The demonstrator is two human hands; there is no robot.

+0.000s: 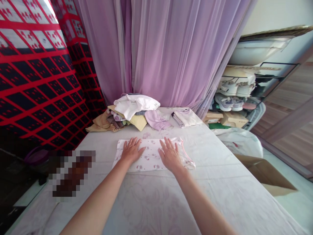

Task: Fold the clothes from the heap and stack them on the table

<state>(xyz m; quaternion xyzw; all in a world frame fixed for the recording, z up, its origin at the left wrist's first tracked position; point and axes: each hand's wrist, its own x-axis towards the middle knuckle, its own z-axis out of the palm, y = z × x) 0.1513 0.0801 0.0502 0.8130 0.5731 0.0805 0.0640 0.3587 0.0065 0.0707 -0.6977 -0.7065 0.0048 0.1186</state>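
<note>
A white garment (151, 155) with small printed figures and pink trim lies flat, folded into a long shape, on the pale covered table (156, 199). My left hand (131, 150) rests palm down on its left part, fingers spread. On its right part lies my right hand (171, 155), also flat with fingers apart. Behind the garment is a heap of clothes (137, 104) in white, yellow, tan and lilac. A folded white and lilac stack (187, 118) sits to the right of that heap.
Purple curtains (166, 55) hang behind the table. A red and black patterned cloth (39, 71) covers the left side. On the right stand a rack with shoes (230, 102), a white basin (259, 50) and an open cardboard box (266, 174). A blurred-out patch covers something at the table's left edge.
</note>
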